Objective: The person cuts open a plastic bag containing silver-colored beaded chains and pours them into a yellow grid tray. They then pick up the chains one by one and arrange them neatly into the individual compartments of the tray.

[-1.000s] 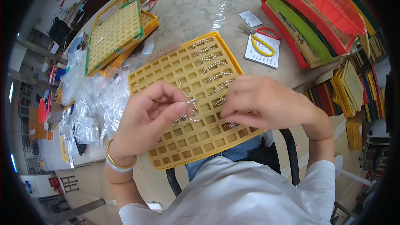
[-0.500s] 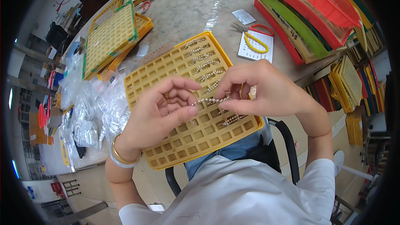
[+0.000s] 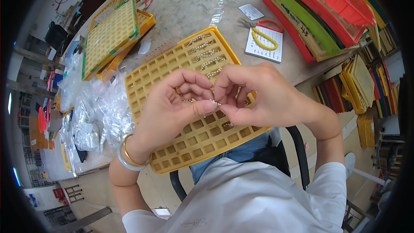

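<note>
A thin beaded chain (image 3: 217,102) of small silvery beads is pinched between my two hands above a tray. My left hand (image 3: 170,99), with a ring and bangles, holds one end between thumb and index finger, its other fingers curled. From the other side my right hand (image 3: 263,97) grips the chain with thumb and fingertips, which hide much of it. Under both hands lies a yellow compartment tray (image 3: 227,46), tilted near my lap. More beaded chains (image 3: 206,55) lie in its right-hand columns; the left-hand cells look bare.
Red-and-yellow-handled scissors (image 3: 265,39) rest on a printed card (image 3: 276,54) beyond my right hand. Red trays (image 3: 293,39) and a green tray (image 3: 297,19) stack at the right. Clear plastic bags (image 3: 86,116) crowd the left, below a green-edged compartment tray (image 3: 108,36).
My hands have drawn closer together, the right moving left, so less of the chain shows between the fingertips. The tray has shifted slightly left and up in view.
</note>
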The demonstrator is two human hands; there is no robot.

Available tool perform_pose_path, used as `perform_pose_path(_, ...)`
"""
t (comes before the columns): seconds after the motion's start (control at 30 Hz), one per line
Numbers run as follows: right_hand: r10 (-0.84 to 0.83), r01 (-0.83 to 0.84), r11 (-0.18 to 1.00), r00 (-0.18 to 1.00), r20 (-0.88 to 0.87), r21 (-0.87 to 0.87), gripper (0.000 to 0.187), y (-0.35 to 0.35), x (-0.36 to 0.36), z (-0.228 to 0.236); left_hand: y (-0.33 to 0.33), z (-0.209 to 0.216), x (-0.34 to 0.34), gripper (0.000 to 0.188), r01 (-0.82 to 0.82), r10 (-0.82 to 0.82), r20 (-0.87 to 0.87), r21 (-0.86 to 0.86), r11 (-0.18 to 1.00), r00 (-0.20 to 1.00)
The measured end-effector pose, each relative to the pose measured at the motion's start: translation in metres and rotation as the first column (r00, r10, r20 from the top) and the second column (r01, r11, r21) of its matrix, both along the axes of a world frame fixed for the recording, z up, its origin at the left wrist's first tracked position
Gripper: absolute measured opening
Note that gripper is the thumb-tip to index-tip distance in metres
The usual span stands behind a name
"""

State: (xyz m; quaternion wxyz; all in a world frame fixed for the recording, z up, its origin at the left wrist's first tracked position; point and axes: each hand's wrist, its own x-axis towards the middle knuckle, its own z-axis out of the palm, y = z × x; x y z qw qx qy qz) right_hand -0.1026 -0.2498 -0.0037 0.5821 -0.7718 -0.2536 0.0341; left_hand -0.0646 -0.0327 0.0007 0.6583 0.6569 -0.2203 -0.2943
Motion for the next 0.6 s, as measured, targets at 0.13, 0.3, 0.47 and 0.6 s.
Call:
perform_pose_path(0.13,0.034,-0.033,0.997,0.999,-0.018,0.066,0.015,-0.004,-0.005,0.005,-0.005,-0.006,-0.006,0.037,0.100,-0.100,-0.002,0.033,0.994,0.995)
perform_pose_path(0.3,0.070,-0.069,0.997,0.997,-0.028,0.021,0.014,-0.017,-0.014,0.005,-0.011,-0.007,-0.014,0.029,0.251,-0.349,0.179,0.415,0.875,0.920)
perform_pose_path(0.47,0.088,-0.104,0.984,0.989,-0.114,-0.141,0.014,-0.042,-0.026,-0.011,-0.014,-0.022,-0.031,0.023,0.073,-0.301,0.596,0.375,0.924,0.744)
perform_pose_path(0.6,0.097,-0.138,0.945,0.984,-0.149,-0.296,0.012,-0.050,-0.032,-0.017,-0.022,-0.025,-0.049,0.031,0.018,-0.336,0.605,0.469,0.883,0.721)
